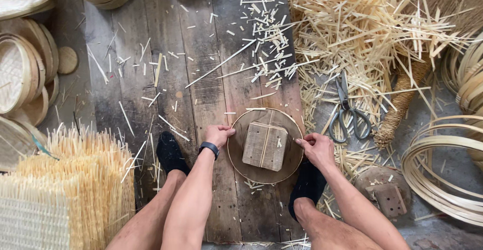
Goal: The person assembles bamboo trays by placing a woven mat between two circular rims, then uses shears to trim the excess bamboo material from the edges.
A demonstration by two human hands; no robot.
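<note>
Scissors [348, 113] on bamboo offcuts [362, 28], woven lids [20, 68] at L.

left hand [219, 135] grip closed, arm extended | right hand [316, 148] grip closed, arm extended

Between the left hand [218, 134] and the right hand [315, 148] a matt, rough wooden block [265, 146] is seen inside a thin bamboo hoop [232, 157]; dull metal scissors [347, 110] lie beyond the right hand, and weathered, rough-grained planks [201, 79] are laid underneath
</note>
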